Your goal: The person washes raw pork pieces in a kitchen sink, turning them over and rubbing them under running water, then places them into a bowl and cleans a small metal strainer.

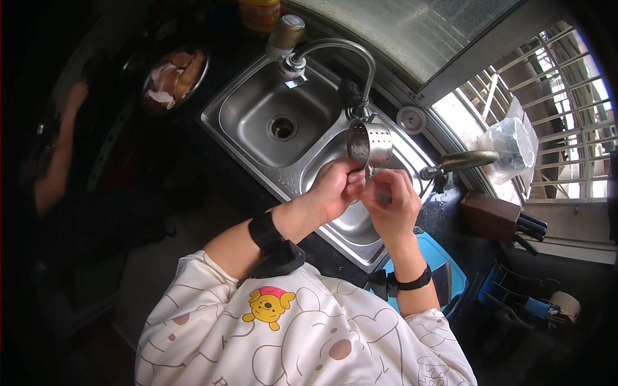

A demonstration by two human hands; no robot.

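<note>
Over the right basin of a double stainless steel sink [309,169], my left hand [338,186] grips the rim of a perforated metal strainer cup [379,143], which is tilted on its side. My right hand [393,200] is just below and to the right of it, fingers curled with the tips close together near the cup's rim; whether they pinch something small cannot be told. Behind the cup rises a curved chrome faucet [369,62]. The left basin [280,113] shows its round drain.
Raw meat [176,77] lies in a metal bowl at the upper left. Another person's arm [60,149] is at far left. A second tap [463,160] juts in at the right, near a wooden knife block [491,215]. A blue board [427,251] lies below the sink's right corner.
</note>
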